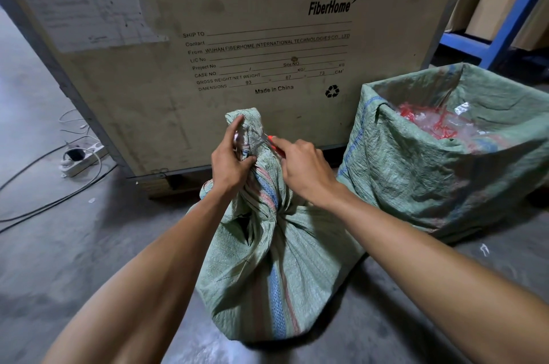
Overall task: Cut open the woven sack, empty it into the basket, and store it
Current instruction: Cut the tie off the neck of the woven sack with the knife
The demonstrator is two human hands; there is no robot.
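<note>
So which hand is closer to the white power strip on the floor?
Left. The left hand grips the sack's neck on the power strip's side; the right hand sits further away, beyond the neck.

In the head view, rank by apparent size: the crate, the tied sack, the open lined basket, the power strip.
1. Crate.
2 and 3. Tied sack and open lined basket: look alike, and the sack is nearer, so unranked.
4. Power strip.

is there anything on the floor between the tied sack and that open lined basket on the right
Nothing visible. The tied sack stands right beside the basket, with only a strip of bare floor between them.
</note>
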